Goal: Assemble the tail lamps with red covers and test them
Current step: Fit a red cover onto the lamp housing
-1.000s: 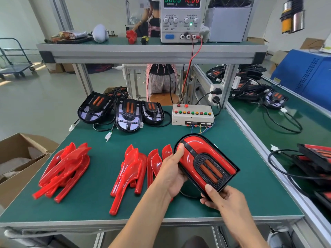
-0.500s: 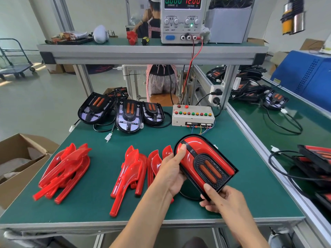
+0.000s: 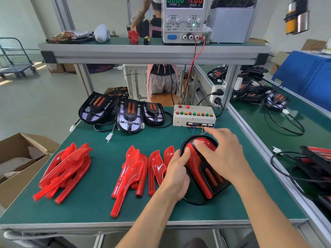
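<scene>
Tail lamp, lower centre on the bench: left hand grips its edge steadying it, right hand presses flat, probably seating the red cover.

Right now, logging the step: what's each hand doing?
Left hand: grips the tail lamp by its left edge.
Right hand: open, fingers pressing flat on its red cover.

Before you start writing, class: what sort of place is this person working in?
Most likely a factory assembly bench for vehicle tail lamps. A power supply stands on the shelf, a button test box on the green mat, with piles of red covers and uncovered lamps.
</scene>
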### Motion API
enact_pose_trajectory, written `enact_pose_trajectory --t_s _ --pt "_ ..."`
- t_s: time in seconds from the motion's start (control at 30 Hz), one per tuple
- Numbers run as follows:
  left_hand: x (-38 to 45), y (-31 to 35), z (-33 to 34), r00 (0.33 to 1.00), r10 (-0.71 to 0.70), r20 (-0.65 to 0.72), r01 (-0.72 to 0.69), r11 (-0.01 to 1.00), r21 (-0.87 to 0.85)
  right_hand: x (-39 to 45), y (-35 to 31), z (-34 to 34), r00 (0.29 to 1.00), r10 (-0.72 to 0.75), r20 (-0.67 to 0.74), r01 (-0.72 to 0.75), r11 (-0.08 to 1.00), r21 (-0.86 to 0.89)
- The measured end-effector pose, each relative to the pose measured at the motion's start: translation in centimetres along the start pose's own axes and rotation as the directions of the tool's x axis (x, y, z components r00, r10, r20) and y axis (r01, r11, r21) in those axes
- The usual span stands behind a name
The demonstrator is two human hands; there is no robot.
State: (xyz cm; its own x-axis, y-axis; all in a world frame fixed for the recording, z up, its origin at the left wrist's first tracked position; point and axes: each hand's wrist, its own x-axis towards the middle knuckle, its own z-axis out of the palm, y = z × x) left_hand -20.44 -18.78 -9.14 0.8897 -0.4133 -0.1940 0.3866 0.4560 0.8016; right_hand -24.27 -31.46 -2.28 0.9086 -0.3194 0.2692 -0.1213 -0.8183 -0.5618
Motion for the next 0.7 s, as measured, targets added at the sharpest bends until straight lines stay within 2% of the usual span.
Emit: enact_pose_trajectory --t_s 0.03,0.1,0.17,0.37,0.5,0.7 --pt "0.0 0.0 0.0 1.0 0.013 0.022 -0.013 1.0 0.021 1.1 -0.2 0.1 0.994 0.001 0.107 0.0 1.0 -0.003" --pt "0.0 -0.1 0.0 0.998 0.034 0.044 -0.036 0.998 0.056 2.8 0.1 0.3 0.962 -0.01 0.272 -0.017 0.995 0.096" --pt "0.0 -0.1 -0.1 0.998 0.051 0.045 -0.055 0.994 0.096 3.6 0.5 0.3 0.941 -0.031 0.338 -0.042 0.977 0.208" --pt "0.3 -0.4 -0.1 0.996 0.076 0.055 -0.084 0.98 0.18 4.4 1.5 0.9 0.948 -0.052 0.314 -0.067 0.932 0.356" --pt "0.5 -0.4 -0.1 0.997 0.063 0.047 -0.07 0.986 0.149 4.5 1.4 1.3 0.955 -0.025 0.296 -0.083 0.934 0.348" --pt "0.6 -0.5 -0.4 0.996 0.06 0.068 -0.073 0.974 0.213 4.2 1.6 1.4 0.961 -0.047 0.274 -0.051 0.938 0.342"
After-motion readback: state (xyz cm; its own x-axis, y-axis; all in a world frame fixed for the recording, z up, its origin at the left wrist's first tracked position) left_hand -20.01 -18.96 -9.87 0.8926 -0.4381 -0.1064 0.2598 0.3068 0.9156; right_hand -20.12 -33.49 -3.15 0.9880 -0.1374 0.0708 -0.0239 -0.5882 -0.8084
